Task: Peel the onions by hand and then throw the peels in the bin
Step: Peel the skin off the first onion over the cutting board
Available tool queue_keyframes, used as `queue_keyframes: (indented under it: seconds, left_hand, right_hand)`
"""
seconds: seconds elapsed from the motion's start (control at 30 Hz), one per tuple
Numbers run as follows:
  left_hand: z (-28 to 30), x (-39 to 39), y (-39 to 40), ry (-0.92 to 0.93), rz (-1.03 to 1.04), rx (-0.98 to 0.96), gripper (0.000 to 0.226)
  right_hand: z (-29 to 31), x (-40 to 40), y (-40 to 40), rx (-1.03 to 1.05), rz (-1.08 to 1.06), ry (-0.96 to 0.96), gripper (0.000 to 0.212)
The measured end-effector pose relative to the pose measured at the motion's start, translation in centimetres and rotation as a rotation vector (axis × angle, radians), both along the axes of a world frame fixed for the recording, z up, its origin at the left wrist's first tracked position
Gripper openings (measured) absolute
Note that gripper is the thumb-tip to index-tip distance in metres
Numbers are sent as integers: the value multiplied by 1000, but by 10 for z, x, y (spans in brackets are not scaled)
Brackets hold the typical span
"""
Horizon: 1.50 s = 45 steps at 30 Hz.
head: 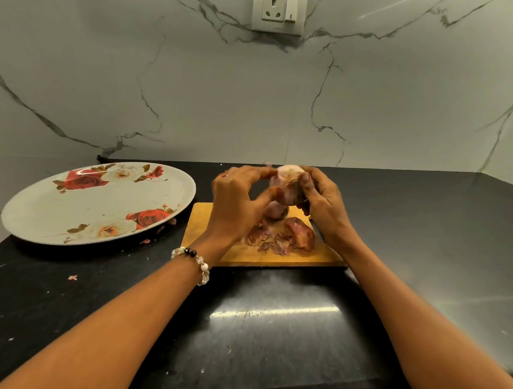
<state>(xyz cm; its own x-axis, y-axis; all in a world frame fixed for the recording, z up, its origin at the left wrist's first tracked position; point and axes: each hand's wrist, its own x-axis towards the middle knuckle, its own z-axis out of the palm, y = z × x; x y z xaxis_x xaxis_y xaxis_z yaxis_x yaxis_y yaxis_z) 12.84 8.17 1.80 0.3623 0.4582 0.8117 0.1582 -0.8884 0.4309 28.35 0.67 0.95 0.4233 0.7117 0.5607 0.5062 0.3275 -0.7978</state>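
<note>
Fingertips of the left hand (239,200) and right hand (321,198) curl round one onion (287,182), held above the cutting board (203,224). Its papery skin looks light and brittle, best pinched at a loose edge. Peels (285,237) lie below.

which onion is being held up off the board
The upper onion, gripped between the left hand and right hand. The other onion lies below on the cutting board by the peels.
</note>
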Motion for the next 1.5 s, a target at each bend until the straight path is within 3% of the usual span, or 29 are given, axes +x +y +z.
queue_keyframes:
  seconds: [0.1, 0.4, 1.0, 1.5]
  left_hand:
    - [-4, 2, 5, 39, 23, 139, 41]
    - [2, -2, -6, -76, -24, 104, 23]
    - [2, -2, -11, 64, 103, 204, 18]
    - [3, 0, 3, 64, 58, 59, 9]
  right_hand:
    - [7, -3, -1, 40, 41, 27, 25]
    - [6, -11, -1, 54, 37, -16, 25]
    - [6, -18, 0, 75, -73, -117, 30]
    - [2, -13, 4, 48, -9, -14, 30]
